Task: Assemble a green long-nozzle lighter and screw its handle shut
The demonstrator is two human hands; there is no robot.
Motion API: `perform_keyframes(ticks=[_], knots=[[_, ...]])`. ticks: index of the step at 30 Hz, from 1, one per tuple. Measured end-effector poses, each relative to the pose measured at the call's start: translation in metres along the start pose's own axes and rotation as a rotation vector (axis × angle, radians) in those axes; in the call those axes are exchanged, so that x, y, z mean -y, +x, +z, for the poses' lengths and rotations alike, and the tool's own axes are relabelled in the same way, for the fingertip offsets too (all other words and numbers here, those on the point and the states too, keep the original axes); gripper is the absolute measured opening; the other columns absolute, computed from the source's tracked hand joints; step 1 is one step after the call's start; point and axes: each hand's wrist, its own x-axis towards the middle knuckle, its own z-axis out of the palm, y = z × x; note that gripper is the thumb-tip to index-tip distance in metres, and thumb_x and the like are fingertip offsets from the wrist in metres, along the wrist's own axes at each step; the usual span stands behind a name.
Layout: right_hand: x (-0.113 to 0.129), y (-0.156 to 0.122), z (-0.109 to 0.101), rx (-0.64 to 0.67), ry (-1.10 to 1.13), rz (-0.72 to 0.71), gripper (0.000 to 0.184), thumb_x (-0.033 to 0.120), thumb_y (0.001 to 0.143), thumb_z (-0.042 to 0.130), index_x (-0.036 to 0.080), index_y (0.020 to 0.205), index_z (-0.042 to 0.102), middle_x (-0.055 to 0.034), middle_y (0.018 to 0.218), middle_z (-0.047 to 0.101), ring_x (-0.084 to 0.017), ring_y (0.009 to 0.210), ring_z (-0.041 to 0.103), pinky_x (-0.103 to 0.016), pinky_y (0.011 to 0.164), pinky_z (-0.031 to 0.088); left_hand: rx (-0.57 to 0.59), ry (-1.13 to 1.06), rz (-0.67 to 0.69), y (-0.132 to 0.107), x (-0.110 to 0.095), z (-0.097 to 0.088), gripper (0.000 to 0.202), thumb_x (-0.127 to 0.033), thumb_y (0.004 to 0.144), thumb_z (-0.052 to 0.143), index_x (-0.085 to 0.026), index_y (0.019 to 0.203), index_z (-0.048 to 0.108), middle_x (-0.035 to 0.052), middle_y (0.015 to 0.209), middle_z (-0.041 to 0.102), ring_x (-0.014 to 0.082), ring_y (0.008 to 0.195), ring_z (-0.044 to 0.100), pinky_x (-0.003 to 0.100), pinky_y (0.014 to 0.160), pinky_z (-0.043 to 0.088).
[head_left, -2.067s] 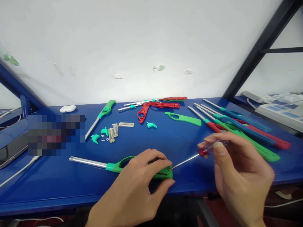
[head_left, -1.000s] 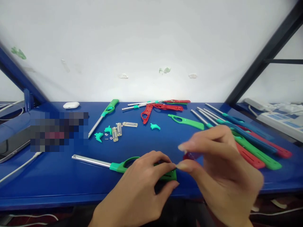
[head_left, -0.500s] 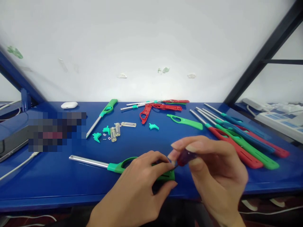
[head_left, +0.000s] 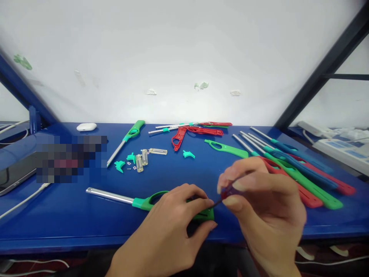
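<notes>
My left hand (head_left: 170,221) lies over the handle of a green utility lighter (head_left: 143,203), pinning it to the blue table near the front edge. The lighter's metal tube points left, and my fingers hide much of its handle. Between the fingertips of my right hand (head_left: 268,204) is a small screwdriver (head_left: 227,191) with a dark red-purple handle. Its thin shaft slants down left to the lighter's handle end by my left fingers. Whether the tip touches is too small to tell.
Several lighters (head_left: 300,177) lie in a row at the right. Farther back are red opened casings (head_left: 198,130), a green half-shell (head_left: 230,149), a green lighter (head_left: 129,134), clear fuel tanks (head_left: 139,163) and teal triggers (head_left: 119,166). A white case (head_left: 86,127) sits at back left.
My right hand has shifted slightly right, and more of the screwdriver's shaft shows. My left hand stays on the lighter. The whole view has moved a little.
</notes>
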Motion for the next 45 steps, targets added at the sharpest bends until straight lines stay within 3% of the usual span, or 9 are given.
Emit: perform_keyframes(ticks=[5,10,15,20,26,31,37,41,45], knots=[[0.003,0.003,-0.008,0.11,0.033,0.087,0.032,0.009,0.104,0.06,0.031,0.12,0.076,-0.0013,0.117,0.078,-0.017,0.102,0.072,-0.031,0.084,0.062,-0.033,0.033,0.02,-0.001,0.002,0.002,0.024,-0.026,0.099,0.071,-0.029,0.123,0.075,-0.0002,0.127,0.072,0.0215,0.118,0.068,0.036,0.106,0.055],[0.006,0.004,-0.007,0.01,-0.066,0.035,0.026,0.005,0.092,0.075,0.027,0.104,0.076,0.0018,0.089,0.076,-0.017,0.09,0.07,-0.029,0.077,0.061,-0.013,0.014,0.011,0.0,0.001,0.001,0.026,-0.024,0.1,0.069,-0.029,0.125,0.074,-0.0005,0.122,0.071,0.0196,0.113,0.068,0.034,0.103,0.056],[0.005,0.0,-0.008,0.145,0.098,0.11,0.03,0.01,0.104,0.06,0.032,0.116,0.075,-0.0014,0.111,0.08,-0.021,0.103,0.076,-0.035,0.082,0.065,-0.02,0.015,0.014,0.0,0.0,0.0,0.026,-0.023,0.099,0.07,-0.029,0.124,0.075,0.0,0.123,0.072,0.0211,0.114,0.068,0.036,0.104,0.055],[0.003,0.004,-0.01,0.047,0.037,0.03,0.032,0.001,0.09,0.075,0.028,0.107,0.077,0.0015,0.085,0.076,-0.016,0.092,0.069,-0.027,0.079,0.062,-0.006,0.001,0.006,0.0,0.0,0.001,0.026,-0.023,0.099,0.069,-0.029,0.125,0.075,-0.0007,0.121,0.072,0.0192,0.111,0.068,0.034,0.103,0.055],[0.001,0.004,-0.016,0.23,0.203,0.151,0.041,0.006,0.104,0.057,0.034,0.129,0.072,-0.001,0.119,0.077,-0.017,0.104,0.073,-0.033,0.086,0.066,-0.029,0.01,0.022,-0.002,0.002,0.002,0.026,-0.024,0.099,0.071,-0.029,0.124,0.074,-0.001,0.121,0.072,0.0202,0.113,0.068,0.036,0.104,0.055],[0.009,0.005,-0.009,0.077,-0.044,0.032,0.045,-0.007,0.088,0.069,0.029,0.114,0.079,0.0031,0.098,0.077,-0.014,0.093,0.07,-0.026,0.079,0.063,-0.013,-0.001,0.016,-0.001,0.002,0.001,0.026,-0.023,0.1,0.069,-0.03,0.124,0.074,-0.0008,0.122,0.072,0.0202,0.115,0.068,0.036,0.105,0.055],[0.007,0.004,-0.011,0.207,0.046,0.087,0.055,-0.002,0.097,0.06,0.037,0.134,0.073,0.003,0.11,0.08,-0.015,0.091,0.074,-0.03,0.08,0.066,-0.017,0.033,0.023,-0.002,0.003,0.002,0.028,-0.025,0.1,0.069,-0.031,0.128,0.073,0.0006,0.126,0.072,0.0229,0.117,0.067,0.039,0.106,0.055],[0.007,0.004,-0.01,0.036,-0.125,0.011,0.053,-0.007,0.082,0.078,0.034,0.116,0.08,0.0034,0.091,0.075,-0.016,0.08,0.064,-0.03,0.065,0.058,-0.003,0.019,0.012,-0.001,0.003,0.002,0.025,-0.025,0.101,0.068,-0.031,0.124,0.074,-0.0009,0.125,0.071,0.0212,0.114,0.068,0.039,0.106,0.054],[0.011,0.003,-0.014,0.117,-0.184,0.087,0.039,0.01,0.099,0.067,0.034,0.129,0.076,-0.0016,0.111,0.075,-0.019,0.092,0.07,-0.035,0.077,0.062,-0.035,0.028,0.018,-0.002,0.001,0.002,0.024,-0.025,0.099,0.071,-0.029,0.122,0.074,-0.0013,0.124,0.072,0.021,0.11,0.069,0.039,0.104,0.055]])
